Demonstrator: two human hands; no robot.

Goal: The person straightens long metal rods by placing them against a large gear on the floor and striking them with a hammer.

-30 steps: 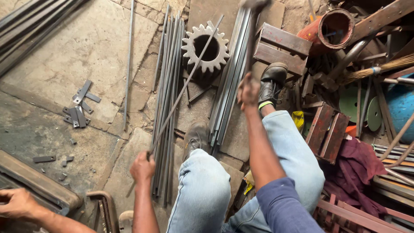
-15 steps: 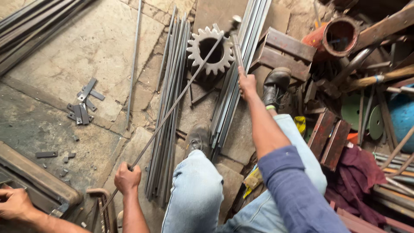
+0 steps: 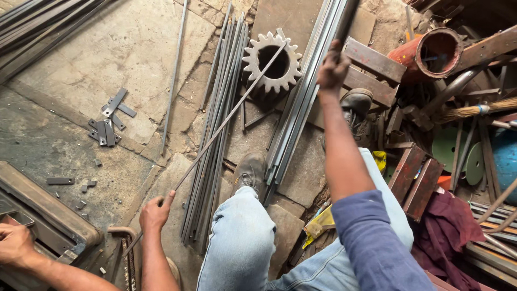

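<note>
My left hand (image 3: 155,213) grips the near end of a thin steel rod (image 3: 226,118). The rod slants up to the right, and its far tip lies across a large toothed gear (image 3: 253,58) on the stone floor. Raised over the gear's right side, my right hand (image 3: 332,69) is closed around a dark tool handle (image 3: 346,19); the tool's head is cut off by the top of the frame. My jeans-clad legs and a worn boot (image 3: 250,172) are below, the boot standing beside the rod bundle.
A bundle of long rods (image 3: 215,134) and flat steel strips (image 3: 301,108) lie either side of the gear. Small flat plates (image 3: 110,121) are scattered at left. Another person's hand (image 3: 15,243) rests at lower left on a metal frame. Scrap, an orange pipe (image 3: 431,54) and a broom crowd the right.
My right hand has lifted higher with the tool handle, away from the gear. My left hand has kept its grip low on the rod, which still points at the gear.
</note>
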